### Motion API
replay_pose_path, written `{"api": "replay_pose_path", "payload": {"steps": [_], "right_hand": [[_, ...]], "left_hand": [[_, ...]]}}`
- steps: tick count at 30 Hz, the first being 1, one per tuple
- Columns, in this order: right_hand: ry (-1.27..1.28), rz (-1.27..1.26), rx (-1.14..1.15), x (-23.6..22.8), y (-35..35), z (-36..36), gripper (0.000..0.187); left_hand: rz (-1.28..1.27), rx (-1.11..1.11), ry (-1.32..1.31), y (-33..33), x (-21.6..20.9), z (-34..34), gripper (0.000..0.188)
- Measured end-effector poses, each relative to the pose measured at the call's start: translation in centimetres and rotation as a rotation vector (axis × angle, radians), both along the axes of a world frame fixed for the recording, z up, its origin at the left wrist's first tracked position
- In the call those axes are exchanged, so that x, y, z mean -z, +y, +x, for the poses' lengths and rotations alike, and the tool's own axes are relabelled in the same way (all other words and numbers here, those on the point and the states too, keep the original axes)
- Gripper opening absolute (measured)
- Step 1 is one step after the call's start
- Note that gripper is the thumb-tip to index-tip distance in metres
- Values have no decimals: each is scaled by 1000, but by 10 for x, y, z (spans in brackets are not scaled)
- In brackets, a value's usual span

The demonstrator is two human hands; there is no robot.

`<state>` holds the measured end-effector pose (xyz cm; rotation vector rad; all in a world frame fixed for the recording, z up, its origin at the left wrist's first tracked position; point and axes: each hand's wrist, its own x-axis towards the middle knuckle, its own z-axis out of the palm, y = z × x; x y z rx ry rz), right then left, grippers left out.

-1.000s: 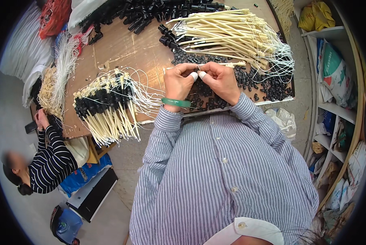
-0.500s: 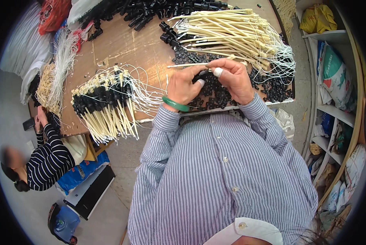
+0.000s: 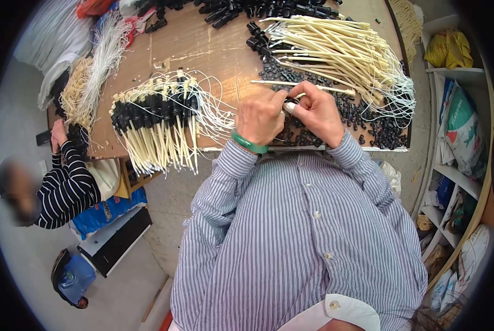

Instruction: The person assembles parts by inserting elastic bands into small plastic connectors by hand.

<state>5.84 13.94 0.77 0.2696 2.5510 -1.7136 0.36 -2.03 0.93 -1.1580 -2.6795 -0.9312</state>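
Observation:
Both my hands meet above the table's near edge. My left hand (image 3: 259,117), with a green bangle (image 3: 249,142) at the wrist, is closed, its fingers curled against the other hand's. My right hand (image 3: 319,112) is pinched, with a white wrap (image 3: 289,108) on the thumb. A small black piece (image 3: 294,100) shows between the fingertips; most of it is hidden. Just beyond the fingers, a cream stick (image 3: 270,83) with a white tip lies crosswise, passing behind my right fingers. Many small black parts (image 3: 379,135) are scattered around and under my hands.
Cream sticks with white strings (image 3: 329,52) are heaped at the far right. Finished-looking bundles of black connectors on sticks (image 3: 156,113) lie at left. More black connectors (image 3: 225,14) sit at the back. Shelves (image 3: 461,73) stand right; another person (image 3: 67,185) sits left.
My view has shifted, so the table appears farther right. My fingers have drawn closer together, and the black piece between them is more hidden. The right end of the crosswise stick now shows.

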Motion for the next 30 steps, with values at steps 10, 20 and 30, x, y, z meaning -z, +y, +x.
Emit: {"api": "replay_pose_path", "payload": {"steps": [10,20,30], "right_hand": [[579,504,-112,-12,-12,5,32],[340,890,45,9,38,-3,6],[315,625,-24,3,56,2,11]], "left_hand": [[-271,-747,400,-90,13,-18,35],[37,-387,-109,9,29,-84,37],[239,-391,-250,2,23,-82,24]]}}
